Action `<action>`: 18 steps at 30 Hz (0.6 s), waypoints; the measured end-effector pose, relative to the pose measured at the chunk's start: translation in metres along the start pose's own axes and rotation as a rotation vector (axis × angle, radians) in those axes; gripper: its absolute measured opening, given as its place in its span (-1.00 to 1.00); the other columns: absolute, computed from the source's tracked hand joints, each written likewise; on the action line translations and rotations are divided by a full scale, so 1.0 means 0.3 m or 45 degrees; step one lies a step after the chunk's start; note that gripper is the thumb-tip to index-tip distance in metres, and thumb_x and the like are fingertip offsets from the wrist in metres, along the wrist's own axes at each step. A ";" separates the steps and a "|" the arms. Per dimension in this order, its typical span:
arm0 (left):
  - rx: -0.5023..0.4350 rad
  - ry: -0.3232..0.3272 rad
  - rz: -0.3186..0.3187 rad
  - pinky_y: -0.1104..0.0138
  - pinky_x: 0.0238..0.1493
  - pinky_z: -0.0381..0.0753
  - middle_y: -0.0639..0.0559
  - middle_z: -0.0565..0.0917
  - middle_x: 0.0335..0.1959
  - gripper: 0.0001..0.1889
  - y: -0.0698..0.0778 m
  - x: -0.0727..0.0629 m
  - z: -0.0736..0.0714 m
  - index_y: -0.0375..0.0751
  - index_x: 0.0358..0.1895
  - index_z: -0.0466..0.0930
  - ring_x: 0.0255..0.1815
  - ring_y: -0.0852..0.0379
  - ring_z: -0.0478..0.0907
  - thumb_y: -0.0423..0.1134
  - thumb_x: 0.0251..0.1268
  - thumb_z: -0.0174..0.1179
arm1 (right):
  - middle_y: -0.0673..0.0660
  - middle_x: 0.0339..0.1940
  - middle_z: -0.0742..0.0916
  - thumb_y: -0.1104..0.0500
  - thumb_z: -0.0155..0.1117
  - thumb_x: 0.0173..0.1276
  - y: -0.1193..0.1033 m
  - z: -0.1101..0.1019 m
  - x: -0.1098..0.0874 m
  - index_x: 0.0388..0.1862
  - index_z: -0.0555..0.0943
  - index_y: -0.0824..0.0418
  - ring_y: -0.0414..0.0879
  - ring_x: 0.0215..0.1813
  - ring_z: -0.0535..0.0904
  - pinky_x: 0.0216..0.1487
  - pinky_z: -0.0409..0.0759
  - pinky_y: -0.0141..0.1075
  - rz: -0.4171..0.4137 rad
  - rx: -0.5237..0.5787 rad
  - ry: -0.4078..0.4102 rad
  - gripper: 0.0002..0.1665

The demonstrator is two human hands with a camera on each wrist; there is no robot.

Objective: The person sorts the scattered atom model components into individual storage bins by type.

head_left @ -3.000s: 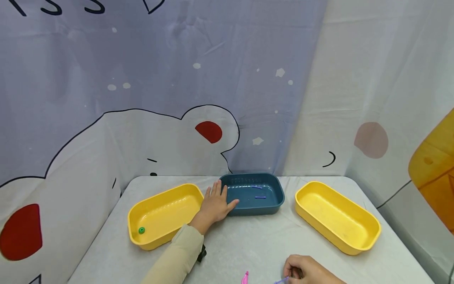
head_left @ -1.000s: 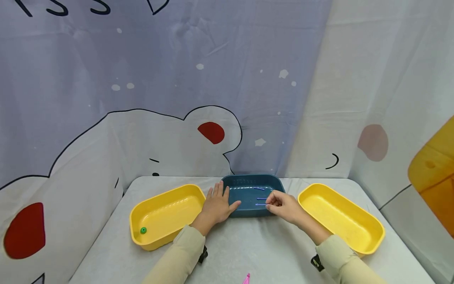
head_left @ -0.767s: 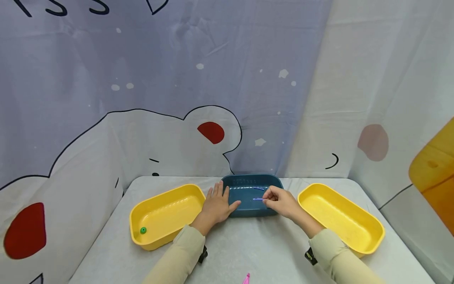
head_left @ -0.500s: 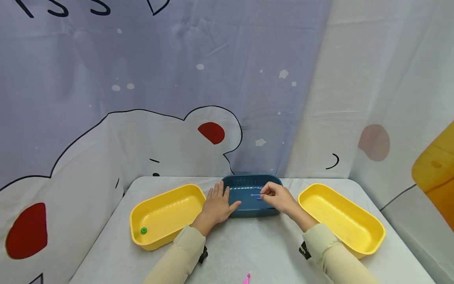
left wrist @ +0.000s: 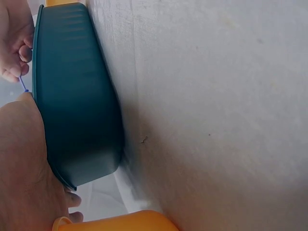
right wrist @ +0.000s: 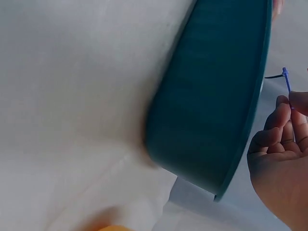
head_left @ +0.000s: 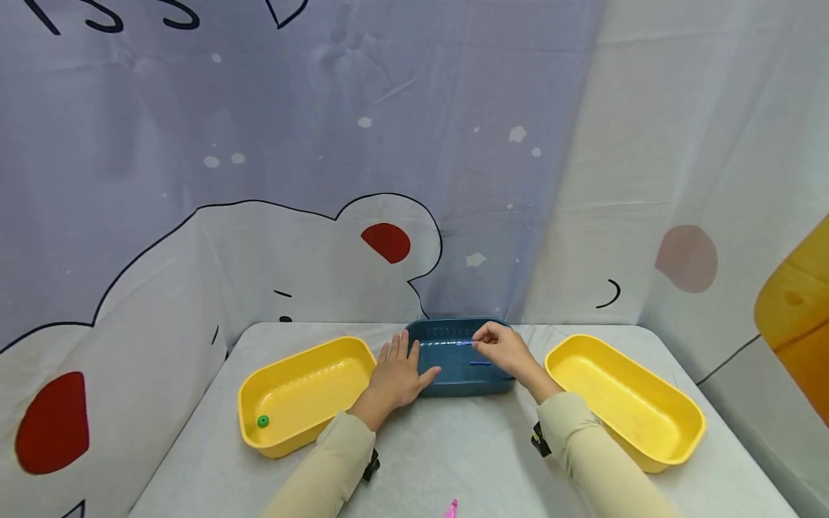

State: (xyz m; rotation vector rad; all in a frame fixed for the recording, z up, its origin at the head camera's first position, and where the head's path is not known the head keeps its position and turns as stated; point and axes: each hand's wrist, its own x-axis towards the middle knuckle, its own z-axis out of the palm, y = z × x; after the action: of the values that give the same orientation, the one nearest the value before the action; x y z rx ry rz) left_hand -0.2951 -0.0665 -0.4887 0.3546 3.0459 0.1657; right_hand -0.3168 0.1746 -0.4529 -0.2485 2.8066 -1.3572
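Note:
My right hand [head_left: 508, 352] is over the right side of a dark teal tray [head_left: 456, 388] in the head view. Its thumb and fingertips pinch a thin purple stick [right wrist: 288, 83] with a small knob at the end, seen best in the right wrist view. Below the stick, another purple stick [head_left: 480, 362] lies on the tray floor. With fingers straight and spread, my left hand [head_left: 393, 378] rests at the tray's left edge. In the left wrist view, part of that hand [left wrist: 21, 159] overlaps the tray rim.
A yellow tray [head_left: 294, 360] at the left holds a small green round piece [head_left: 263, 421]. Another yellow tray [head_left: 624, 399] stands slanted at the right. A pink pointed piece [head_left: 452, 509] lies at the front of the white-covered table [head_left: 447, 453]. Printed cloth [head_left: 291, 144] hangs behind.
My right hand has carried the purple stick from the table front to the teal tray, then farther back over it. My left hand has stayed at the tray's left edge.

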 end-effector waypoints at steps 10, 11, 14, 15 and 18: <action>0.001 0.001 -0.001 -0.05 0.63 -0.15 -0.19 -0.15 0.68 -0.04 0.000 -0.001 -0.004 -0.17 0.64 0.01 0.68 -0.15 -0.20 0.50 0.45 -0.36 | 0.05 -0.24 0.71 0.12 0.34 0.41 0.006 0.029 0.056 -0.16 0.67 0.09 -0.03 -0.16 0.59 -0.06 0.60 -0.13 0.051 -0.003 0.051 -0.90; 0.000 0.001 -0.002 -0.04 0.63 -0.15 -0.19 -0.14 0.68 -0.04 0.000 -0.001 -0.004 -0.16 0.64 0.01 0.68 -0.15 -0.20 0.50 0.45 -0.36 | 0.05 -0.24 0.71 0.12 0.35 0.41 0.006 0.032 0.060 -0.16 0.67 0.09 -0.02 -0.15 0.59 -0.05 0.60 -0.12 0.053 -0.003 0.058 -0.90; -0.003 0.000 -0.004 -0.04 0.63 -0.16 -0.19 -0.14 0.68 -0.04 0.001 -0.003 -0.005 -0.16 0.64 0.01 0.68 -0.15 -0.20 0.50 0.45 -0.35 | 0.06 -0.23 0.72 0.12 0.35 0.40 0.006 0.040 0.070 -0.17 0.68 0.10 -0.02 -0.14 0.60 -0.03 0.60 -0.10 0.056 -0.003 0.077 -0.90; -0.006 0.001 -0.002 -0.04 0.63 -0.17 -0.19 -0.14 0.68 -0.05 0.001 -0.003 -0.005 -0.16 0.64 0.01 0.68 -0.15 -0.20 0.49 0.45 -0.34 | 0.06 -0.23 0.72 0.11 0.34 0.40 0.006 0.042 0.074 -0.16 0.68 0.10 -0.02 -0.14 0.60 -0.03 0.60 -0.10 0.060 -0.003 0.080 -0.89; -0.005 0.006 0.002 -0.04 0.63 -0.17 -0.19 -0.14 0.68 -0.05 0.001 -0.003 -0.005 -0.17 0.64 0.01 0.68 -0.15 -0.20 0.49 0.46 -0.34 | 0.05 -0.23 0.72 0.08 0.34 0.41 0.002 0.045 0.079 -0.15 0.68 0.08 -0.02 -0.14 0.61 -0.04 0.60 -0.10 0.078 -0.010 0.082 -0.88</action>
State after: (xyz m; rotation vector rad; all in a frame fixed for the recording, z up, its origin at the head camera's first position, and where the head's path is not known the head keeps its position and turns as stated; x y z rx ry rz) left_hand -0.2943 -0.0665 -0.4871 0.3571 3.0493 0.1728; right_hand -0.3393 0.1608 -0.4605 -0.1193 2.8460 -1.3665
